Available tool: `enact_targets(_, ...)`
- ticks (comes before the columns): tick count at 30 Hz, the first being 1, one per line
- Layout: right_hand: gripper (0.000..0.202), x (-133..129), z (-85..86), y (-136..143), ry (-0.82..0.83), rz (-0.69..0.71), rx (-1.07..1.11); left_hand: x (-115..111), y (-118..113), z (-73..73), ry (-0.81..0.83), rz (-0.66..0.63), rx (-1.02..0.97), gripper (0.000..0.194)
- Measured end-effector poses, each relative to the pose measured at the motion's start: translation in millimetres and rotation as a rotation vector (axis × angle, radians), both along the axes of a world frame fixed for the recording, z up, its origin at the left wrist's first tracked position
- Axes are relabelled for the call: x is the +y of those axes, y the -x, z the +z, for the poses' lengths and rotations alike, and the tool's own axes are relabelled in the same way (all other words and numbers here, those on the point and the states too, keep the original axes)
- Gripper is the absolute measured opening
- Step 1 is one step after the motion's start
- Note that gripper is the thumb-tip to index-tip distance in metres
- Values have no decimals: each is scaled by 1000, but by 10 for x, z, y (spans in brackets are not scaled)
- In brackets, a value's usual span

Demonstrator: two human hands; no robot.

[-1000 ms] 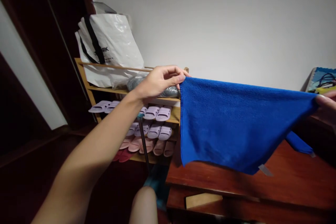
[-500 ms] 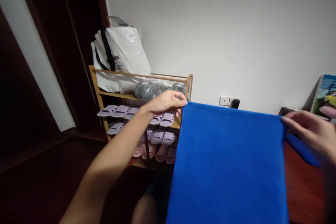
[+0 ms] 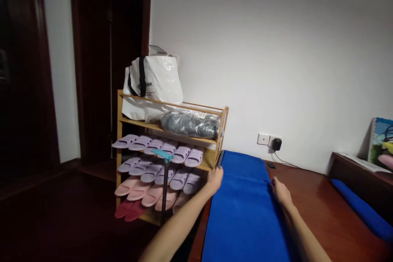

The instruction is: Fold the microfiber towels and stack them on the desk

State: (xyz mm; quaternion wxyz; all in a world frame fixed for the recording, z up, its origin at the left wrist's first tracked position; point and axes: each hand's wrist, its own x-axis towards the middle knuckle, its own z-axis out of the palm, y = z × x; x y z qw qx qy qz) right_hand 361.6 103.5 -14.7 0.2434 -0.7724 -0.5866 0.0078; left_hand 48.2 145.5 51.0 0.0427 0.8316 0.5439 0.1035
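A long blue cloth [image 3: 242,217] lies along the left side of the reddish-brown wooden desk [image 3: 310,196], its far end close to the wall. A crease runs across it between my hands. My left hand [image 3: 215,179] is closed on the cloth's left edge, beside the shoe rack. On the opposite edge my right hand [image 3: 280,191] is closed too, fingers curled at the cloth. The fingertips of both hands are partly hidden.
Left of the desk stands a wooden shoe rack [image 3: 221,131] with rows of slippers [image 3: 181,153], a bagged grey bundle [image 3: 190,123] and a white bag [image 3: 162,77]. A black plug [image 3: 276,144] trails a cable along the wall. Another blue cloth [image 3: 359,208] lies at right.
Both hands have lowered the cloth from the air onto the desk and moved forward with it. The view has shifted, showing more of the desk and rack.
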Motion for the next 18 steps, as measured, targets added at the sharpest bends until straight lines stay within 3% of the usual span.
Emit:
enact_targets(4, 26, 172, -247, -55, 46, -4, -43, 181, -51, -275, -82, 78, 61, 30)
enact_targets(8, 28, 232, -346, -115, 68, -7, -111, 335, -137, -463, -193, -3, 90, 26)
enact_targets(13, 33, 199, -332, -148, 80, 103, -181, 525, -31, -536, -170, -170, 121, 21)
enact_targets(18, 34, 131, -318, -147, 122, 167, -207, 548, 158, -535, -137, -221, 101, 31)
